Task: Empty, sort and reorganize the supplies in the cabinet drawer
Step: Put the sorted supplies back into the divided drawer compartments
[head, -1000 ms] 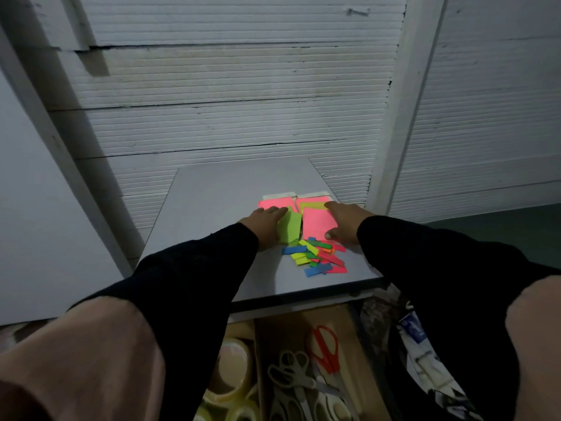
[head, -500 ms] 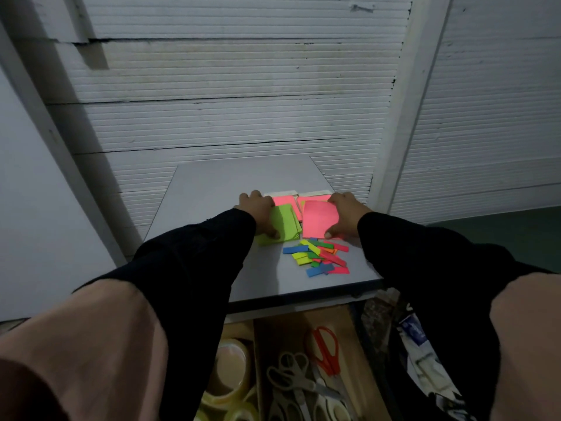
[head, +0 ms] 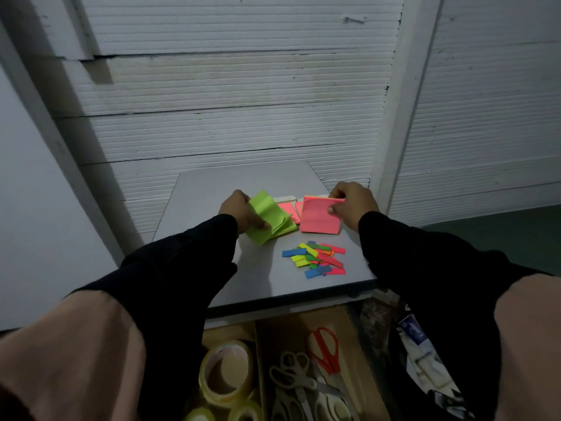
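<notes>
Drawer (head: pixel 303 326): tape rolls (head: pixel 226 372) left compartment, scissors (head: pixel 306 381) right.

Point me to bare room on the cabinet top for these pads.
Free: the back of the cabinet top behind both hands, and the front strip left of the colored tabs. Crowded: the right half, around the pink pad and tabs.

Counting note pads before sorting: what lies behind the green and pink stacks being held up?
Between the green stack and pink stack, more pink notes lie flat on the cabinet top, with a pale edge behind. How many lie there is hidden by the raised stacks.
</notes>
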The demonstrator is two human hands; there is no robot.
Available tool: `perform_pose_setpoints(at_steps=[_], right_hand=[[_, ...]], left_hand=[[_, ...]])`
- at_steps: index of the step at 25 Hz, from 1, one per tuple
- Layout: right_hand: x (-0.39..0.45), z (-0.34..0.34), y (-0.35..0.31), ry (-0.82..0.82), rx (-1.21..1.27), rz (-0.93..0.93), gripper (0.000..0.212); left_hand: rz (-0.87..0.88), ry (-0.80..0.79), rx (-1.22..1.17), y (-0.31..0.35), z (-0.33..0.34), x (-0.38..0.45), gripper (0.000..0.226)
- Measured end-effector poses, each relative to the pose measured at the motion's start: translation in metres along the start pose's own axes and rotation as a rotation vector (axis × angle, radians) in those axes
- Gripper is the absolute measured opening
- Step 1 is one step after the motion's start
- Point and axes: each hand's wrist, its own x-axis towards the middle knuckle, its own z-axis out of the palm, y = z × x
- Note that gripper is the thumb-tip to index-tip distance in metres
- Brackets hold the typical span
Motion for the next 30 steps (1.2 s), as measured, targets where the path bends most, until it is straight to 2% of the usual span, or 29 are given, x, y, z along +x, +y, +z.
perform_pose_setpoints(at_steps=[2,5,9,13,19,23,30], right_hand=[[-0.005,-0.010,-0.007,0.012,0.039,0.004,0.020],[-0.018,-0.028,-0.019,0.013,0.067,-0.011,0.021],[-0.056,-0.053,-0.035,-0.024,0.034,-0.057,0.017],[-0.102,-0.075,-0.043,-0.084,0.014,-0.085,0.036],[-0.178,-0.093,-0.042,-0.174,-0.003,-0.111,0.017],[-0.218,-0.087,-0.029,-0.234,-0.054,-0.109,0.020],[-0.267,-0.067,-0.009,-0.327,-0.100,-0.086,0.029]], left_hand=[[-0.001,0.021,-0.036,0.002,-0.011,-0.010,0.070],[0.007,-0.035,-0.123,0.007,-0.029,-0.029,0.068],[0.022,-0.091,-0.175,0.012,-0.044,-0.077,0.044],[0.055,-0.138,-0.169,0.010,-0.044,-0.133,0.041],[0.130,-0.179,-0.012,-0.002,-0.034,-0.211,0.040],[0.176,-0.180,0.154,-0.011,-0.022,-0.253,0.034],[0.209,-0.274,0.294,-0.024,0.014,-0.298,0.036]])
